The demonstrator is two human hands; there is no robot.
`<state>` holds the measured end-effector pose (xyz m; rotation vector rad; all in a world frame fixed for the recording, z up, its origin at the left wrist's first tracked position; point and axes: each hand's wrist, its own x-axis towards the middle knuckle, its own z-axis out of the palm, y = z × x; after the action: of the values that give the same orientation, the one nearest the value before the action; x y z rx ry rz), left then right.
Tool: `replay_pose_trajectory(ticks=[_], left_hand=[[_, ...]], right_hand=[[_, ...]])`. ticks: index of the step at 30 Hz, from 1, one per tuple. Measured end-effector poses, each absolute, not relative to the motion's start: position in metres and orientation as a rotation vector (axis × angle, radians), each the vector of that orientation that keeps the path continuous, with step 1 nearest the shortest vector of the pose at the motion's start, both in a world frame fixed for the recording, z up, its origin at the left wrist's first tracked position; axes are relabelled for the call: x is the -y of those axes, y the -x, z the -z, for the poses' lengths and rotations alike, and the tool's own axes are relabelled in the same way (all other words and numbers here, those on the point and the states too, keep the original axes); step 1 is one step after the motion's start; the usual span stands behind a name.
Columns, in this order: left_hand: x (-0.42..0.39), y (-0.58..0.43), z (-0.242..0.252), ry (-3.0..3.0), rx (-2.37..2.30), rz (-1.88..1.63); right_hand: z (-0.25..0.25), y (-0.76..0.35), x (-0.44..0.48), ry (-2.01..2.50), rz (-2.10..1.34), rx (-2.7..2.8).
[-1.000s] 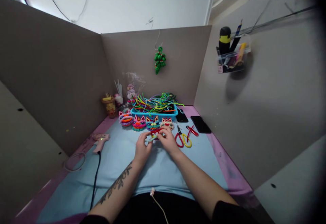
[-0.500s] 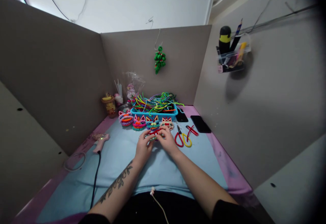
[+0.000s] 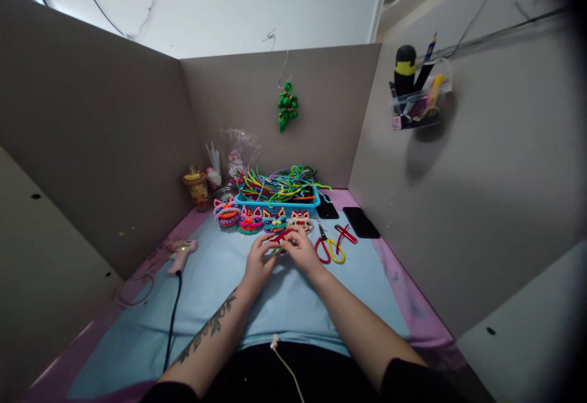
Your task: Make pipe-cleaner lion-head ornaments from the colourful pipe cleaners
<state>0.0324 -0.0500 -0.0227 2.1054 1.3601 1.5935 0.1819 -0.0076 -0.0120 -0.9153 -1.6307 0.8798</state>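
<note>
Both hands meet over the blue cloth around a small red pipe-cleaner figure [image 3: 280, 239] with a bit of green on its underside. My left hand [image 3: 260, 260] grips its left side, fingers curled round it. On the other side my right hand [image 3: 299, 251] pinches it between thumb and fingers, hiding much of it. Just behind stands a row of fuzzy animal heads: a purple one [image 3: 226, 212], a pink one [image 3: 250, 222], a teal one [image 3: 274, 221] and a cream-and-red one [image 3: 300, 220].
A blue tray [image 3: 279, 204] holds many coloured pipe cleaners. Right of my hands lie scissors [image 3: 329, 250], a red-handled tool [image 3: 346, 234] and a phone [image 3: 361, 223]. At left rests a pink glue gun [image 3: 182, 258] with a black cord. Partition walls enclose three sides.
The red figure is tilted slightly differently between my fingers, and both hands have shifted a little. Everything else stays in place.
</note>
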Motion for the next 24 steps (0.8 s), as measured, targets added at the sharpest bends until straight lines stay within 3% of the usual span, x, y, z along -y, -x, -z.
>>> replay_pose_trajectory(ticks=[24], left_hand=[[0.0521, -0.0327, 0.0207, -2.274, -1.498, -1.582]], right_hand=[[0.0100, -0.1847, 0.0079, 0.928, -0.693, 1.672]])
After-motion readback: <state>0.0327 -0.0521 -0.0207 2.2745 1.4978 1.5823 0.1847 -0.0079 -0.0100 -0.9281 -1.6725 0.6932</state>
